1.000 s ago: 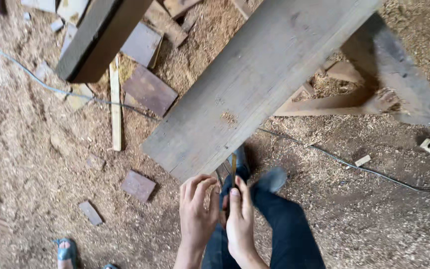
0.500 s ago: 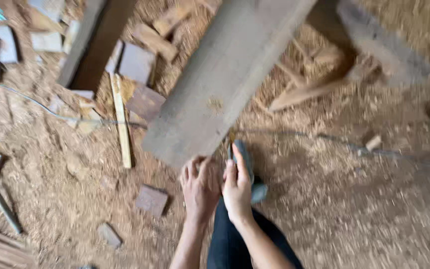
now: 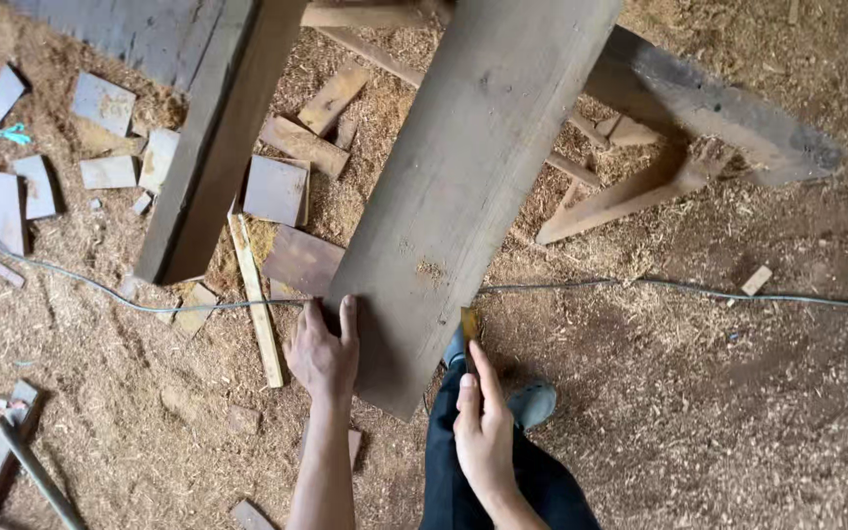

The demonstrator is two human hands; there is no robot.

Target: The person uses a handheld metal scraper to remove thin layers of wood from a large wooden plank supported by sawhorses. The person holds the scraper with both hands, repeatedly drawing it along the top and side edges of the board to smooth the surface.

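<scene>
A weathered grey-brown plank (image 3: 463, 186) lies over tan sawdust (image 3: 699, 412), beside dark blue trousers (image 3: 453, 471) and a grey shoe (image 3: 532, 402).

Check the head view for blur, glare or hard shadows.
Head view: sharp, no motion blur; soft even daylight, no glare. Faint shadow under the grey plank near the left hand; the right hand is in focus. Slight wide-angle stretch at the edges.
</scene>
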